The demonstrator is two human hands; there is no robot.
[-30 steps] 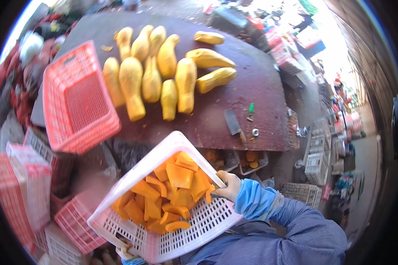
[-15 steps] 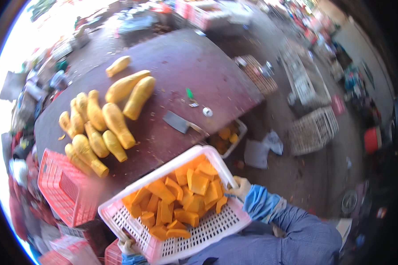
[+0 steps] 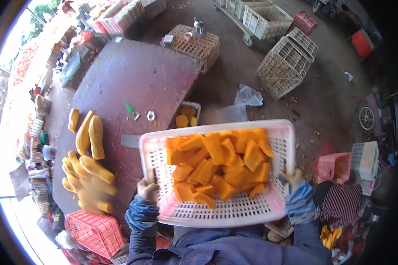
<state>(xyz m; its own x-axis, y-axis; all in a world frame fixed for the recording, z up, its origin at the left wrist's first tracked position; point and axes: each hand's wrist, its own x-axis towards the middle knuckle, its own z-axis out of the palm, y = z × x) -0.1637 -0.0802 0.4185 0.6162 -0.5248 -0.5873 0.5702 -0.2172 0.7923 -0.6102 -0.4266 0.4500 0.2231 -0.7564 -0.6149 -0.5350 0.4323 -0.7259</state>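
Note:
In front of my body I carry a white and pink plastic basket (image 3: 252, 211) with slotted walls. Cut chunks of orange pumpkin (image 3: 214, 154) fill its middle. My left hand (image 3: 147, 190), gloved, is closed on the basket's left side. On the opposite side my right hand (image 3: 292, 177), gloved too, grips the rim. Left of the basket is a dark red table (image 3: 132, 66). Peeled yellow long-necked pumpkins (image 3: 96, 137) lie along its left part. A cleaver (image 3: 130, 141) rests on the table, its handle hidden behind the basket.
A tape roll (image 3: 151, 116) and a green-handled peeler (image 3: 129, 108) are on the table. A red crate (image 3: 97, 232) stands at the lower left. Beyond the basket are a bin of pumpkin pieces (image 3: 186, 115), plastic sheeting (image 3: 247, 96) and stacked crates (image 3: 287, 64). Another red crate (image 3: 334, 167) sits at right.
I have turned to the right with the basket, which was tilted and now sits nearly level across my front. The table and pumpkins have shifted left in view.

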